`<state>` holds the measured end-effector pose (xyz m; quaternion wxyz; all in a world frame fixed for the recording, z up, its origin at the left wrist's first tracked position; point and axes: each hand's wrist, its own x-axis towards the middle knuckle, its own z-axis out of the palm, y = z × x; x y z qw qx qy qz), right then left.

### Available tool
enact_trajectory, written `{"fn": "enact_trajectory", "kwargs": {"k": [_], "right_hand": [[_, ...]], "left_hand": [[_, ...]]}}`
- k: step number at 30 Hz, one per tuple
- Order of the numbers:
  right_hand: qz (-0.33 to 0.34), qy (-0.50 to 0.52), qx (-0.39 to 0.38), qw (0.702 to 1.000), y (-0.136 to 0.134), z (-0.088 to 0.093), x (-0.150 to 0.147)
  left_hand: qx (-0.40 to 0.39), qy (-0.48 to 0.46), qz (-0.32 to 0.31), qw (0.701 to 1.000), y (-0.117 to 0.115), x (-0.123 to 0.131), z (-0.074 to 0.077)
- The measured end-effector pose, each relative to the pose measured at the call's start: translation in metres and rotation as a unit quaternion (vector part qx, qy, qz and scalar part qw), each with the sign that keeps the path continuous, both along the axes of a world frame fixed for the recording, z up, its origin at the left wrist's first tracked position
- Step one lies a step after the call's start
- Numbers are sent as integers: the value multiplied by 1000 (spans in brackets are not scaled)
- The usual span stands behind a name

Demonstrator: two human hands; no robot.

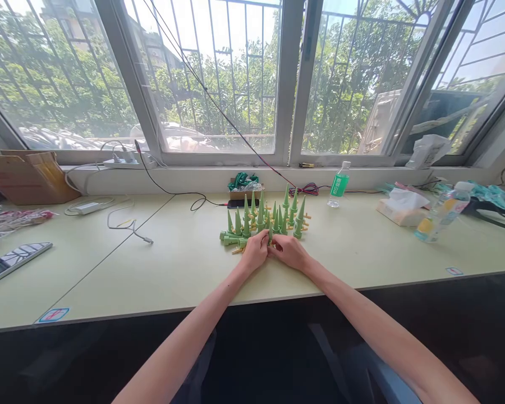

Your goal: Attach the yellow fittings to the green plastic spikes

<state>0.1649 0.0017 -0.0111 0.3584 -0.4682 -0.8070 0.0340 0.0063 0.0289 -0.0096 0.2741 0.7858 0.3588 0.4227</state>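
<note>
Both hands meet low over the pale table, at the near edge of a cluster of green cone-shaped spikes [261, 214] that look like plant watering spikes with small yellow-orange valves. My left hand [256, 249] is closed around a green spike [268, 225] whose tip points up between the hands. Against it, my right hand [289, 250] has its fingers curled in at the lower end of that spike; what they pinch is hidden. Most spikes in the cluster stand upright. Several green pieces [231, 239] lie on their sides just left of my left hand.
Behind the spikes are a dark phone [243, 204] and a small box [246, 193] with green and clear items. To the right stand a water bottle [339, 185], a tissue box [402, 207] and another bottle [444, 213]. A white cable [130, 226] lies left.
</note>
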Motion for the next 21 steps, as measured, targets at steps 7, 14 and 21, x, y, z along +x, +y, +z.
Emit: {"fn": "enact_trajectory", "kwargs": {"k": [7, 14, 21], "right_hand": [[4, -16, 5, 1000, -1, 0, -1], [5, -21, 11, 1000, -1, 2, -1], [-14, 2, 14, 1000, -2, 1, -2]], "left_hand": [[-3, -4, -3, 1000, -2, -1, 3], [-18, -14, -5, 1000, -3, 0, 4], [3, 0, 3, 1000, -3, 0, 2]]}}
